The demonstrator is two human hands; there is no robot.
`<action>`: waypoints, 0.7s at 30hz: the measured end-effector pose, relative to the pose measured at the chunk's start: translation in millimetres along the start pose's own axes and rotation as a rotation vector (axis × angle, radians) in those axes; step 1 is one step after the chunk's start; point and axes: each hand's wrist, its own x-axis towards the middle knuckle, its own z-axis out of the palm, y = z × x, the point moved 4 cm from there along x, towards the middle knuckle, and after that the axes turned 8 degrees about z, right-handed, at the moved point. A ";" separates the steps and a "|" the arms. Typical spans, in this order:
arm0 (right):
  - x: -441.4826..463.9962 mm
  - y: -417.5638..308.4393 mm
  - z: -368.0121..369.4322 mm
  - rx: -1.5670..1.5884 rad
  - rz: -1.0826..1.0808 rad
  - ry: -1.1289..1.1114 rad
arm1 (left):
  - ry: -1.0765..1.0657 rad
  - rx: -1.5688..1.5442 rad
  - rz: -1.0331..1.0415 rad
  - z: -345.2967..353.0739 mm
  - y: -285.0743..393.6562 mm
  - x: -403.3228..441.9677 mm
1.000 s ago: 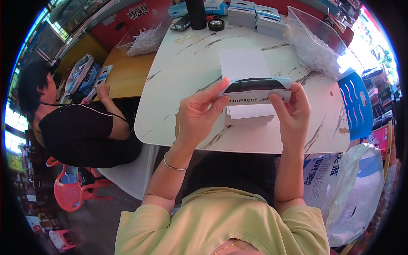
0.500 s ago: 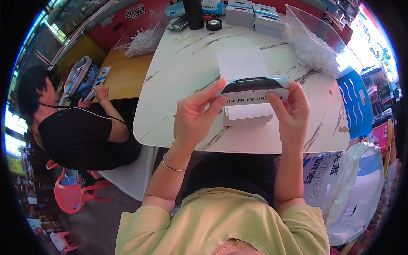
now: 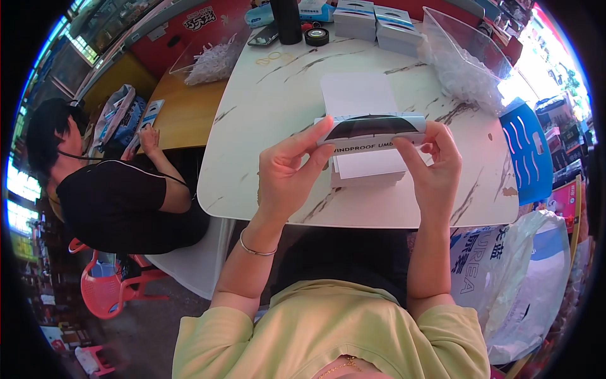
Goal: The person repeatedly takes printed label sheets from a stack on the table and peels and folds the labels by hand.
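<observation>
Between my two hands is a printed card (image 3: 372,129) with a dark umbrella picture and lettering that begins "WINDPROOF UMB", bent into a curve. My left hand (image 3: 289,170) pinches its left end between thumb and fingers. At the right end, my right hand (image 3: 437,165) grips it the same way, its thumb over part of the lettering. Under the card, a stack of white cards (image 3: 369,179) lies on the marbled table (image 3: 265,139). A blank white card (image 3: 358,92) shows just beyond the held one.
Two stacks of printed cards (image 3: 396,47) stand at the back, near a black bottle (image 3: 287,22) and a tape roll (image 3: 317,36). A clear bin (image 3: 467,69) is back right, a blue chair back (image 3: 527,151) beyond the table's right edge. A co-worker (image 3: 120,196) sits at left.
The card and both my hands have shifted very slightly left. Its lower edge curls a little more, and the lettering now looks more bowed.
</observation>
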 end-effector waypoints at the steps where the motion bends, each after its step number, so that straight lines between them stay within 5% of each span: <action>1: 0.2 -2.8 -1.2 -0.094 -0.041 0.018 | -0.001 -0.001 0.000 -0.4 -0.5 -0.2; 5: 1.3 -3.5 -1.6 -0.104 -0.052 0.027 | -0.009 0.007 -0.005 -0.1 -0.1 -0.1; 7: 0.8 5.7 4.6 0.262 0.182 -0.099 | -0.006 0.009 -0.005 0.3 0.6 0.5; 10: 0.2 4.0 7.5 0.427 0.189 -0.150 | 0.002 -0.013 -0.041 -0.7 -1.5 0.7; 21: 0.3 8.0 2.7 0.421 0.272 -0.217 | 0.040 -0.152 -0.159 -5.5 -9.1 0.4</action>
